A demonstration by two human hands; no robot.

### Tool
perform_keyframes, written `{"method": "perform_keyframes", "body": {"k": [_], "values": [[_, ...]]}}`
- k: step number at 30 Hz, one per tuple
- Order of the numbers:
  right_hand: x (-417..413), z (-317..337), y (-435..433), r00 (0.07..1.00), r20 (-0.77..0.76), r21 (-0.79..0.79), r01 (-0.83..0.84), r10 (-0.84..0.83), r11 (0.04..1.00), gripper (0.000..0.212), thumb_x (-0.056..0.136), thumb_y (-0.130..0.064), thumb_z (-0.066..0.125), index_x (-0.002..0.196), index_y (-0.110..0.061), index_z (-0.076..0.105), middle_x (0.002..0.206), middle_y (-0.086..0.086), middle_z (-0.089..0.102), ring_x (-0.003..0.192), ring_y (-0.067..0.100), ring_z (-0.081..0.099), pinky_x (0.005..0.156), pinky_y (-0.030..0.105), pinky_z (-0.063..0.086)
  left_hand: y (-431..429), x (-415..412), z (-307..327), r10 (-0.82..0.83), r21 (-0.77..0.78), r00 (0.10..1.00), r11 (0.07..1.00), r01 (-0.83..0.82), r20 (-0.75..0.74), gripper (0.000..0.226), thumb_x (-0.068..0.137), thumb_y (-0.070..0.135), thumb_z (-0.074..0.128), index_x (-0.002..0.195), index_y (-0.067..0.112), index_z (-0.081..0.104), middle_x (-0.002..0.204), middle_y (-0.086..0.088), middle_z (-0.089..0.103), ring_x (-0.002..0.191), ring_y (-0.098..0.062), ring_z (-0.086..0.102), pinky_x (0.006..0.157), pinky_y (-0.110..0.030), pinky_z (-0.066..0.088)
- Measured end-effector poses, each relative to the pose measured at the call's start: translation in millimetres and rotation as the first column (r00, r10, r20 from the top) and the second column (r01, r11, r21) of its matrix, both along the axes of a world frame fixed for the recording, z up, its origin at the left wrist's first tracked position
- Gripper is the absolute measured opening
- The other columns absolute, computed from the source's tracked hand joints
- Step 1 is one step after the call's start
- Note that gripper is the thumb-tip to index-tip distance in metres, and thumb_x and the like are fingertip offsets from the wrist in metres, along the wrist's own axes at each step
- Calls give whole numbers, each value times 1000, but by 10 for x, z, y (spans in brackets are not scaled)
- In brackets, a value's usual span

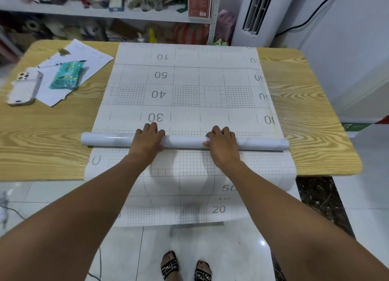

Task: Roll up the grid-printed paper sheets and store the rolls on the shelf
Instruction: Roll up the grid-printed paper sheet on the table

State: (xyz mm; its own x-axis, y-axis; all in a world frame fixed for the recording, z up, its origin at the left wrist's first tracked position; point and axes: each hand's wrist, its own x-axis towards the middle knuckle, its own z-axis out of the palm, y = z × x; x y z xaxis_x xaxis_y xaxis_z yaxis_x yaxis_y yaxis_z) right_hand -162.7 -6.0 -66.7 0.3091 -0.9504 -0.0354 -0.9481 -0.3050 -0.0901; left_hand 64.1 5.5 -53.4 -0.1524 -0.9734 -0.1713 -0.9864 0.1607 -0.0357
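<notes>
Progress is partial: on the tabletop [42, 146] my left hand [147, 138] curls its fingers over the roll [185, 141], and my right hand [223, 144] does the same further along. Beyond them most of the sheet [185, 80] lies flat. More grid paper [189, 175] hangs off the near edge, unrolled. I judge the shelf [101, 13] step not yet reached

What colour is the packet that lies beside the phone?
The packet is teal green with some shiny print, seen in the head view.
</notes>
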Motion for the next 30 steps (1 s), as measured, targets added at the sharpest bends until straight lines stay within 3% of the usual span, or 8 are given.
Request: {"method": "perform_keyframes", "body": {"k": [7, 12, 17, 20, 24, 27, 30], "values": [[29, 0, 14, 997, 80, -18, -11, 13, 1000, 41, 96, -28, 47, 134, -11, 42, 125, 9, 51, 103, 30, 48, 95, 38, 34, -4, -54, 26, -4, 22, 1000, 1000, 4, -6, 55, 86, 13, 58, 133, 13, 30, 121, -10, 47, 106, -26, 45, 85, -34, 41], [62, -15, 16, 998, 53, -27, 35, -34, 999, 49, 74, -36, 76, 108, -5, 58, 99, 13, 59, 81, 32, 56, 79, 40, 42, -7, -68, 20, 0, 16, 999, 1000, 0, 39, 51, 81, 2, 60, 124, 15, 35, 111, -5, 51, 99, -23, 49, 71, -27, 36], [83, 5, -33, 997, 66, -3, 47, -46, 999, 39, 84, -29, 67, 112, -6, 54, 113, 12, 52, 91, 32, 50, 88, 38, 35, -11, -63, 1, 13, 22, 1000, 1000, -13, 9, 54, 79, 0, 62, 125, 15, 36, 110, -5, 52, 99, -22, 49, 75, -29, 40], [93, 23, -57, 997, 66, -6, 50, -49, 999, 32, 87, -27, 62, 111, -7, 56, 116, 8, 52, 98, 31, 47, 91, 38, 33, 0, -51, -35, -17, 10, 1000, 1000, 17, 26, 59, 76, -3, 62, 126, 13, 36, 116, -6, 49, 105, -23, 46, 88, -29, 38], [72, 49, -79, 1000, 24, -6, 20, -20, 1000, 28, 93, -25, 51, 116, -10, 56, 120, 6, 49, 106, 29, 42, 92, 36, 32, -18, -86, -73, -65, -31, 996, 997, 67, 63, 45, 87, 15, 57, 127, 6, 39, 133, -13, 39, 120, -28, 37, 99, -33, 31], [78, 47, -92, 1000, 12, 1, 15, -15, 1000, 28, 96, -29, 47, 117, -12, 55, 120, 4, 48, 107, 25, 41, 90, 33, 32, -47, -156, -44, -38, -11, 999, 999, 38, 37, 54, 90, 38, 51, 130, 6, 35, 134, -13, 38, 121, -28, 36, 98, -34, 31], [73, 41, -101, 1000, 7, 18, 1, -1, 1000, 25, 96, -23, 48, 118, -13, 55, 120, 3, 48, 108, 24, 41, 87, 31, 33, -55, -188, -37, -28, -10, 999, 1000, 28, 25, 63, 88, 38, 55, 137, 12, 26, 132, -13, 39, 121, -29, 36, 97, -36, 34]]}}
